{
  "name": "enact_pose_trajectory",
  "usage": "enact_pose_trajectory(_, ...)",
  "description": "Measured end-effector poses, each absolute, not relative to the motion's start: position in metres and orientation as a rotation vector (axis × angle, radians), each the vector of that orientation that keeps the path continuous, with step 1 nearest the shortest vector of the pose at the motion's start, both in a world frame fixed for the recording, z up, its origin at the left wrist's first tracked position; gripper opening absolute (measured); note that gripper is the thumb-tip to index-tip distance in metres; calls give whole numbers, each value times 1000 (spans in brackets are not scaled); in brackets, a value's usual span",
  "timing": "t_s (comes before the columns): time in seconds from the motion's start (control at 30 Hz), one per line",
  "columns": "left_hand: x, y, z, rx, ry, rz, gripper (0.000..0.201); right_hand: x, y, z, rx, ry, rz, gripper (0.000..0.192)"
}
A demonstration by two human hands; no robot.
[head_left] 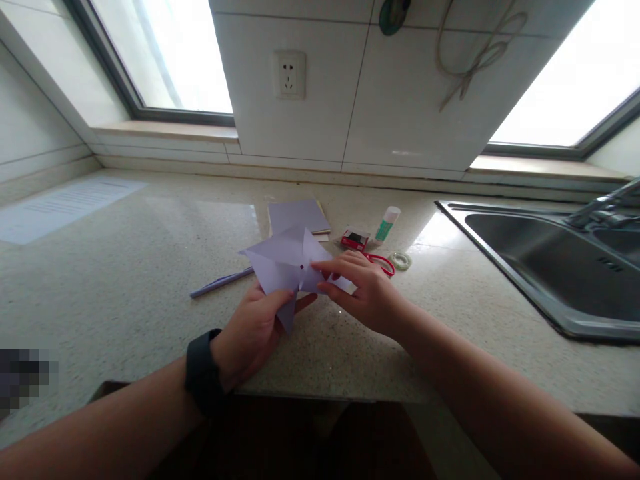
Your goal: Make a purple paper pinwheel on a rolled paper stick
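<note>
Both hands grip the folded purple paper above the tabletop: left hand pinching below, right hand pressing its centre; too hard a tug could tear it.

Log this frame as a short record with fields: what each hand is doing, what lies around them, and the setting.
setting: stone countertop under windows, steel sink at right
left hand: grips the folded lilac paper from below; dark wristband on that wrist
right hand: fingertips pinch the paper near its centre
behind paper: stack of lilac sheets
left of paper: lilac pen
right of paper: small red box, glue stick, red-handled scissors partly hidden by the right hand, tape roll
wall: socket, hanging cord
</note>
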State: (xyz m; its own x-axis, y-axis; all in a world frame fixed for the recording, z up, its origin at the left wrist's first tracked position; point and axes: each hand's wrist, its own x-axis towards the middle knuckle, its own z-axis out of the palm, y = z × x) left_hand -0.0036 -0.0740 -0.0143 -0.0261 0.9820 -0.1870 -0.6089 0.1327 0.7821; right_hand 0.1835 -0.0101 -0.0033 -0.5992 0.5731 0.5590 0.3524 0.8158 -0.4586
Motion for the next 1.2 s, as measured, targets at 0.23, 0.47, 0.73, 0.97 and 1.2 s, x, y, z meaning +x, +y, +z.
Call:
enact_pose_trajectory(0.23,-4,-73,-14,595,897,1373,43,184,-9,-6,-684,-2319,560,28)
enact_pose_trajectory(0.47,-5,-73,-14,634,930,1412,43,184,-10,-6,-643,-2380,608,21)
enact_pose_trajectory(0.73,-4,-73,-16,645,904,1367,22,183,-9,-3,-632,-2316,671,18)
enact_pose_trajectory(0.97,-4,-73,-22,682,821,1365,33,184,-10,-4,-695,-2315,510,28)
enact_pose_trajectory(1.2,-6,-78,-18,794,895,1299,38,183,-10,-3,-726,-2280,441,11)
